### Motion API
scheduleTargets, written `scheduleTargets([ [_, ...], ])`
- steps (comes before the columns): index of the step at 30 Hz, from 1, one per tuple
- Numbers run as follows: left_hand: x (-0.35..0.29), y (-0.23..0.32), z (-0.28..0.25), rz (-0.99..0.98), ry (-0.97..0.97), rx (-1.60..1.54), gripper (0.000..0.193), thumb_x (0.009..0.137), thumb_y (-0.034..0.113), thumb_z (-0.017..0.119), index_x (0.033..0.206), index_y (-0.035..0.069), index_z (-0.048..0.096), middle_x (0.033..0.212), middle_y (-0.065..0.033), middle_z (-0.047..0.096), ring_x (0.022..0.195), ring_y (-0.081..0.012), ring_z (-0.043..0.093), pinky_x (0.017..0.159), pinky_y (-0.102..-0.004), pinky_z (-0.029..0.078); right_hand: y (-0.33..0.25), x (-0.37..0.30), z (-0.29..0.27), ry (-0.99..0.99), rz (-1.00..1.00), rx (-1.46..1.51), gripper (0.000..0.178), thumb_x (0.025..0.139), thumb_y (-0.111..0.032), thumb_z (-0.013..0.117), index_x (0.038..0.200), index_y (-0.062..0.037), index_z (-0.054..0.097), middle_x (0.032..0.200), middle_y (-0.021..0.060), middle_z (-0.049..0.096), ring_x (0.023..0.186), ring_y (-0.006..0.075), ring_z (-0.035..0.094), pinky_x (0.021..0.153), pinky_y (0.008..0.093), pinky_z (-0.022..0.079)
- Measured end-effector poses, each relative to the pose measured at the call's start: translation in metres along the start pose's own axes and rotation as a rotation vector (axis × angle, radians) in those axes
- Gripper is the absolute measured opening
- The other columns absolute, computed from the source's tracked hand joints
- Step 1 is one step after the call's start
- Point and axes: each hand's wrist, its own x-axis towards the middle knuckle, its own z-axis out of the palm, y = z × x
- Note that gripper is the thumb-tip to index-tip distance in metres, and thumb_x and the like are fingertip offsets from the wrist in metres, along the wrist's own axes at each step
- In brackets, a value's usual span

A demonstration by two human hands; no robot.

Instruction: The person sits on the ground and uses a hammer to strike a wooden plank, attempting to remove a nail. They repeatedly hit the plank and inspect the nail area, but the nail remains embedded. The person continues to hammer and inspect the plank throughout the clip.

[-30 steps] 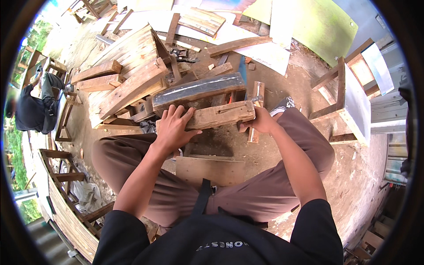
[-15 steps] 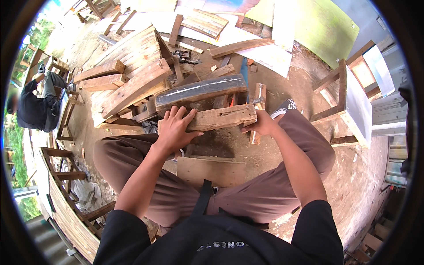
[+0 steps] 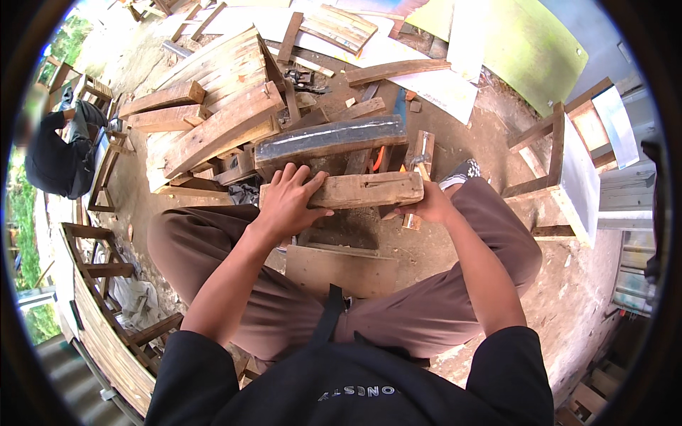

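Observation:
A short, rough wooden block [image 3: 373, 190] is held crosswise above the ground between my knees. My left hand [image 3: 290, 204] grips its left part, fingers over the top and thumb along the near side. My right hand [image 3: 429, 204] clasps the right end from below, its fingers partly hidden. Just beyond lies a thick beam [image 3: 330, 140] with a dark upper face and a pale streak along it. Right of that beam, a small plank [image 3: 425, 145] carries what looks like a hammer [image 3: 420, 162]. Something orange [image 3: 379, 158] shows behind the block.
Stacked timber [image 3: 220, 135] rises at the far left. A flat board [image 3: 341, 272] lies between my legs. Wooden frames stand at right [image 3: 558, 153] and left [image 3: 106, 270]. Pale sheets [image 3: 455, 92] and a green panel [image 3: 529, 53] lie farther off. Another person [image 3: 60, 153] sits at far left.
The block has become slightly more level, and my right hand sits a little lower around its end. The whole view has shifted slightly; both hands keep their hold.

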Motion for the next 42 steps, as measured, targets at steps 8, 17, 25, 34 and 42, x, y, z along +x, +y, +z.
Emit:
scheduleTargets([
  [8,-0.007,-0.002,-0.001,0.005,-0.012,0.028,0.077,0.074,0.045,0.089,0.140,0.016,0.065,0.116,-0.0069,0.058,0.115,-0.0306,0.053,0.098,-0.0427,0.046,0.006,-0.011,0.009,0.025,-0.078,-0.135,0.069,0.078,-0.015,0.095,0.139,-0.0043,0.064,0.129,0.0096,0.075,0.120,0.0199,0.070,0.102,0.0364,0.056],
  [17,-0.023,-0.005,-0.012,-0.071,-0.118,0.139,0.097,0.073,0.035,0.092,0.159,0.036,0.046,0.119,-0.0060,0.059,0.118,-0.0298,0.055,0.097,-0.0471,0.047,-0.051,-0.022,0.005,0.015,-0.118,-0.332,0.077,0.080,-0.012,0.092,0.147,-0.0072,0.053,0.131,0.0137,0.073,0.123,0.0316,0.069,0.104,0.0400,0.054],
  [25,-0.029,-0.004,-0.018,-0.147,-0.309,0.118,0.118,0.073,0.008,0.088,0.165,0.052,0.029,0.123,-0.0076,0.061,0.121,-0.0333,0.061,0.094,-0.0551,0.050,-0.067,-0.026,-0.004,0.032,-0.147,-0.381,0.071,0.077,-0.011,0.094,0.138,-0.0021,0.058,0.124,0.0183,0.075,0.119,0.0366,0.070,0.099,0.0444,0.055],
  [34,-0.028,-0.002,-0.022,-0.161,-0.356,0.088,0.136,0.054,0.017,0.101,0.164,0.053,0.029,0.126,-0.0084,0.061,0.124,-0.0342,0.059,0.095,-0.0578,0.049,-0.072,-0.035,-0.001,0.043,-0.140,-0.465,0.065,0.077,-0.013,0.093,0.132,0.0010,0.061,0.116,0.0202,0.077,0.112,0.0374,0.073,0.094,0.0434,0.057],
  [42,-0.030,-0.002,-0.021,-0.163,-0.335,0.074,0.137,0.055,0.016,0.100,0.165,0.053,0.027,0.126,-0.0086,0.061,0.124,-0.0357,0.058,0.095,-0.0581,0.048,-0.075,-0.035,0.001,0.055,-0.111,-0.468,0.064,0.078,-0.014,0.093,0.131,0.0012,0.062,0.113,0.0202,0.078,0.111,0.0375,0.073,0.093,0.0440,0.057],
])
